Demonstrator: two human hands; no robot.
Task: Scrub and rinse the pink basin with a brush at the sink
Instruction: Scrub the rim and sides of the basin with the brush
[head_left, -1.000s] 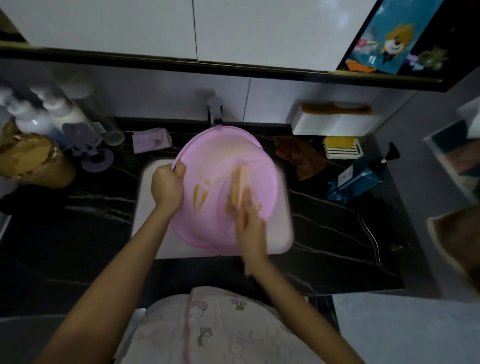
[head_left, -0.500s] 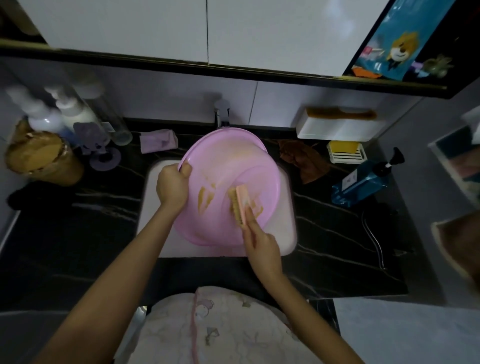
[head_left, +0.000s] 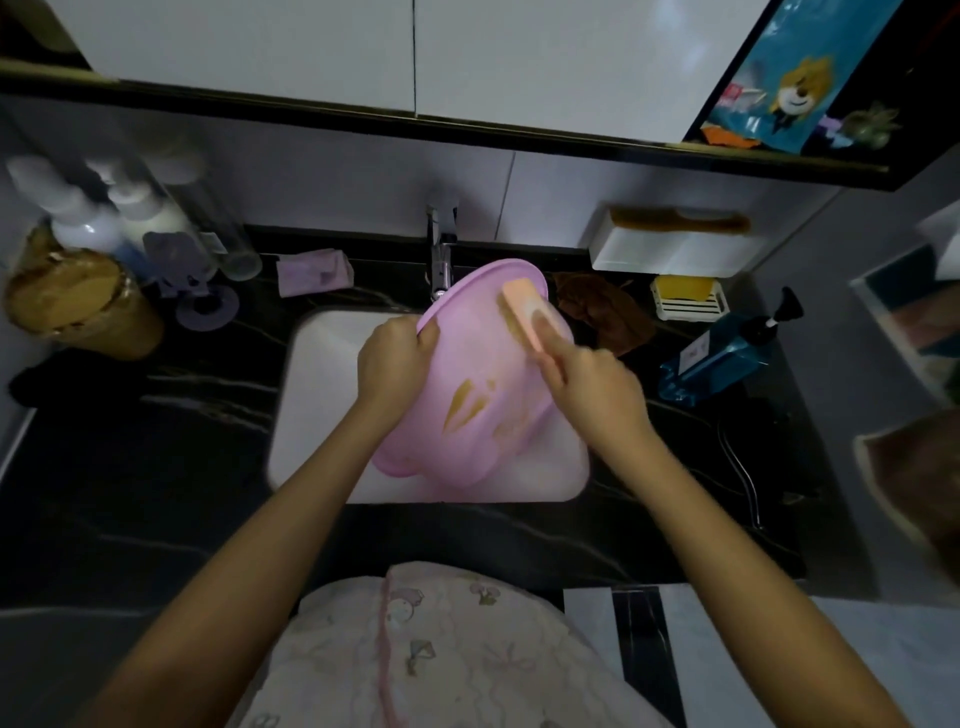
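The pink basin (head_left: 470, 358) is held tilted over the white sink (head_left: 317, 395), its inside facing me, with brownish smears on the inner wall. My left hand (head_left: 392, 358) grips the basin's left rim. My right hand (head_left: 592, 384) holds a peach-coloured brush (head_left: 524, 309), bristles pressed against the upper right inner wall near the rim. The chrome tap (head_left: 440, 254) stands just behind the basin; I see no water running.
Black marble counter (head_left: 156, 441) surrounds the sink. Left: pump bottles (head_left: 88, 218), a brown pot (head_left: 78, 306), a purple cloth (head_left: 311, 273). Right: a brown rag (head_left: 602, 312), a soap dish (head_left: 685, 299), a blue pump bottle (head_left: 722, 353), a white wall shelf (head_left: 675, 249).
The brush has swept from the basin's lower middle up to its upper right rim. The basin has tipped and shifted rightward in my left hand.
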